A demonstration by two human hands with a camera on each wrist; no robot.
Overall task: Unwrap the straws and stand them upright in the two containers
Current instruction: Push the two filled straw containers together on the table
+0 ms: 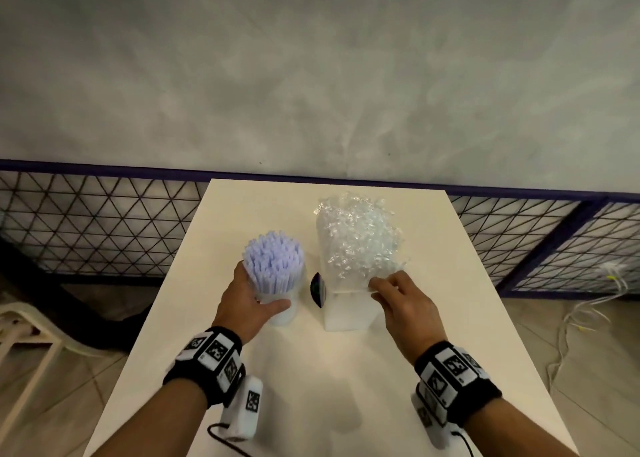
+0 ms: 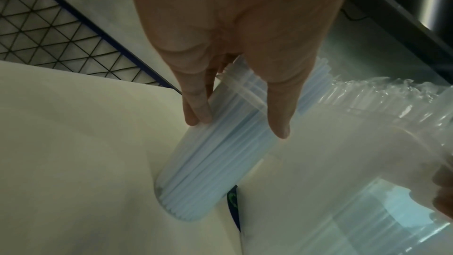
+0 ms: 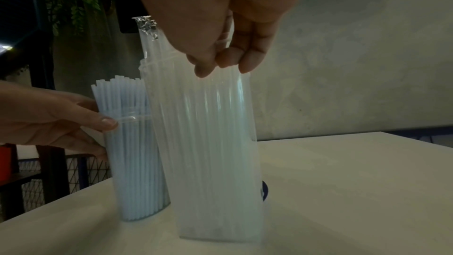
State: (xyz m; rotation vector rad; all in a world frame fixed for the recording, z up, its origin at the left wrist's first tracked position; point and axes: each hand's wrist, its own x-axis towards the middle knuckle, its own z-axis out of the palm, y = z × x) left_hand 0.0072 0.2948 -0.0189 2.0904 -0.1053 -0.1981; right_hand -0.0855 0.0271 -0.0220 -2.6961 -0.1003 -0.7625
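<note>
My left hand [image 1: 258,292] grips a round clear container [image 1: 284,313] packed with upright, unwrapped pale blue straws [image 1: 273,261]. In the left wrist view the fingers [image 2: 198,112] and thumb wrap the round container [image 2: 196,177]. To its right stands a taller square clear container [image 1: 346,313] full of wrapped straws [image 1: 360,235] with crinkled clear wrapper tops. My right hand [image 1: 381,288] pinches at its near top rim. In the right wrist view, thumb and fingertips [image 3: 230,59] close on the square container's [image 3: 215,162] upper edge; whether a wrapper is also caught is unclear.
Both containers stand mid-table on a cream table [image 1: 311,387]. A small dark round object [image 1: 317,290] lies between them. A black mesh fence [image 1: 86,221] runs behind the table's far edge. White cables [image 1: 588,304] lie on the floor at right.
</note>
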